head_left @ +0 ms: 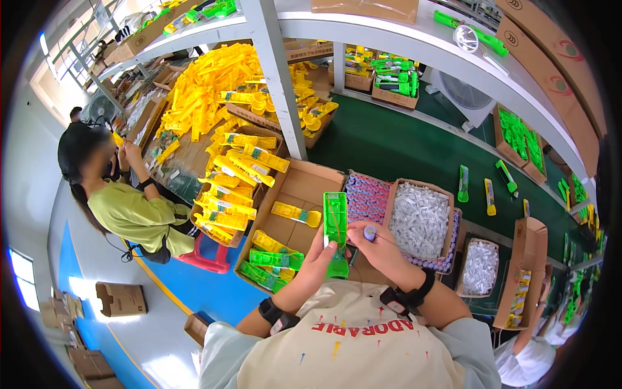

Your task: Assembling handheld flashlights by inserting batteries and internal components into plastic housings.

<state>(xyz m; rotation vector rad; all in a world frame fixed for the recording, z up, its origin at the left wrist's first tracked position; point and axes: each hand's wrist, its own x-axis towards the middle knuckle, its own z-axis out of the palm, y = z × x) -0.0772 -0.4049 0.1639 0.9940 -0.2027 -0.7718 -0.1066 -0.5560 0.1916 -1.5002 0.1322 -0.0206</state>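
My left hand (317, 262) is closed around the lower part of a long green plastic housing (335, 215), held upright with its hollow side facing me. Thin wires show along its lower end. Beside it, my right hand (381, 251) grips a small purple cylindrical battery (370, 233) between the fingers, close to the housing's right edge. Below and left of my hands stands an open cardboard box (312, 174). In it lie yellow housings (296, 214) with green circuit boards and several green housings (276, 259).
A tray of purple and pink batteries (367, 200) sits ahead. To its right are a box of small white parts (420, 217) and a smaller one (480, 267). Yellow housings (210, 84) are heaped far left. A metal post (275, 71) rises ahead. A co-worker (126, 201) sits left.
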